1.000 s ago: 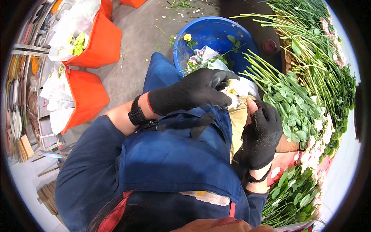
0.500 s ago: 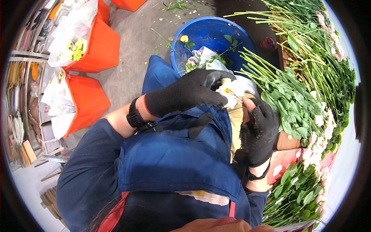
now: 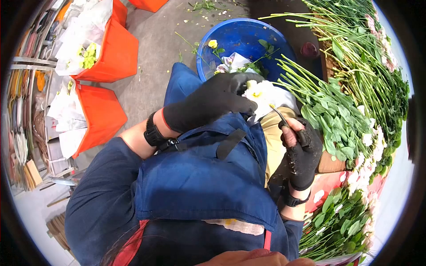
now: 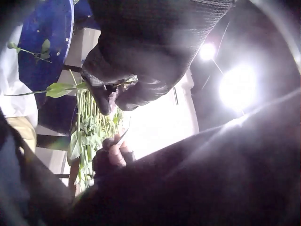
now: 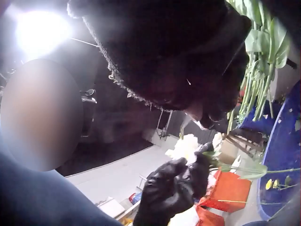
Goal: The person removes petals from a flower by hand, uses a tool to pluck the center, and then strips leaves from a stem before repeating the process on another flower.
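My left hand (image 3: 217, 98), in a black glove, holds a white flower (image 3: 256, 94) with a yellow centre below its head. A green stem with a leaf (image 4: 60, 89) runs out from that hand in the left wrist view. My right hand (image 3: 303, 148), in a black glove with bare thumb and fingertip showing, pinches slim dark tweezers (image 3: 280, 117). A bit of yellow shows at their tip, just beside the petals. In the right wrist view the white petals (image 5: 186, 147) stand above the left hand's gloved fingers.
A blue tub (image 3: 248, 33) with discarded flowers and leaves stands ahead. Cut stems with leaves (image 3: 330, 108) lie piled along the right, their stem ends jutting toward the tub. Orange bins (image 3: 102, 106) with white-wrapped flowers stand at left, near a crowded shelf (image 3: 26, 102).
The tweezers have drawn back from the flower's centre toward the right and now show yellow at the tip. The left hand has shifted slightly left, turning the flower.
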`<state>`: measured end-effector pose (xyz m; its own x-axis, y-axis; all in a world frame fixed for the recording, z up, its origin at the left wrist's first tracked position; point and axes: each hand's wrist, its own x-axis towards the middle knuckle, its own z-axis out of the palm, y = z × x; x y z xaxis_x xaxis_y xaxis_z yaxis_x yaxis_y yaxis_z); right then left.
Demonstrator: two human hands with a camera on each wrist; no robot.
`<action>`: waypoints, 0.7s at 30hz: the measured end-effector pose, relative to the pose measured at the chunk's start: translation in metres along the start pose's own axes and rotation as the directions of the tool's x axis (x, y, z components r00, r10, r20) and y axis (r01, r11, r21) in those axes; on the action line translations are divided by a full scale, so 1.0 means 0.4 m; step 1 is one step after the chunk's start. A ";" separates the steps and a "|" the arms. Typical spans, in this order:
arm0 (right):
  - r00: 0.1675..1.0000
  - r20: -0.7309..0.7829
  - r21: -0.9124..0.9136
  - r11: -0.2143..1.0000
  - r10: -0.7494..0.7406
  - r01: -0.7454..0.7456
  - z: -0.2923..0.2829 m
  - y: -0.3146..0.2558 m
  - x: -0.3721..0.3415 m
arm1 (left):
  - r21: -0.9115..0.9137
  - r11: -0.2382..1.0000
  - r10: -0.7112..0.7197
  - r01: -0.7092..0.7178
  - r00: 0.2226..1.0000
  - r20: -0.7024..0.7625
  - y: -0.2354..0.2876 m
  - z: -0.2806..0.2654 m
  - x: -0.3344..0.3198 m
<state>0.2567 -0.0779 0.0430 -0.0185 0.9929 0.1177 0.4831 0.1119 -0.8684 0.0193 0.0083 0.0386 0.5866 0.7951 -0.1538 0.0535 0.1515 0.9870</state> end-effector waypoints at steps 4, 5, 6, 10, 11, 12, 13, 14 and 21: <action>0.997 0.050 -0.254 0.964 -0.063 0.074 0.035 0.230 0.024 | -0.426 0.905 -0.069 0.009 0.990 -0.126 0.013 -0.021 -0.011; 0.996 0.063 -0.385 0.919 -0.062 0.081 0.057 0.297 0.037 | -0.398 0.916 -0.117 0.055 0.984 -0.134 0.009 -0.034 -0.015; 0.995 0.077 -0.506 0.857 -0.061 0.092 0.084 0.357 0.055 | -0.352 0.933 -0.125 0.068 0.982 -0.142 0.005 -0.042 -0.016; 0.967 0.193 -0.783 0.621 0.169 0.048 0.211 0.505 0.141 | -0.282 0.957 -0.132 0.072 0.971 -0.198 0.007 -0.049 -0.017; 0.925 0.263 -0.847 0.525 0.275 0.084 0.236 0.527 0.146 | -0.296 0.953 -0.128 0.061 0.968 -0.214 0.007 -0.049 -0.018; 0.868 0.314 -0.895 0.425 0.384 0.135 0.254 0.545 0.145 | -0.260 0.963 -0.128 0.067 0.965 -0.227 0.001 -0.052 -0.016; 0.863 0.316 -0.902 0.407 0.394 0.144 0.257 0.539 0.153 | -0.224 0.972 -0.126 0.072 0.963 -0.238 -0.004 -0.056 -0.013; 0.861 0.324 -0.885 0.448 0.393 0.128 0.241 0.520 0.169 | -0.187 0.980 -0.118 0.071 0.961 -0.252 -0.008 -0.063 -0.008; 0.778 0.398 -0.876 0.454 0.486 0.165 0.185 0.595 0.160 | 0.007 0.996 -0.084 0.088 0.966 -0.244 -0.004 -0.088 0.015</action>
<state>0.3058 0.0151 -0.1920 -0.1284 0.8430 -0.5224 0.9828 0.1786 0.0468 -0.0057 0.0337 0.0344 0.3653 0.8988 -0.2425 0.1106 0.2167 0.9699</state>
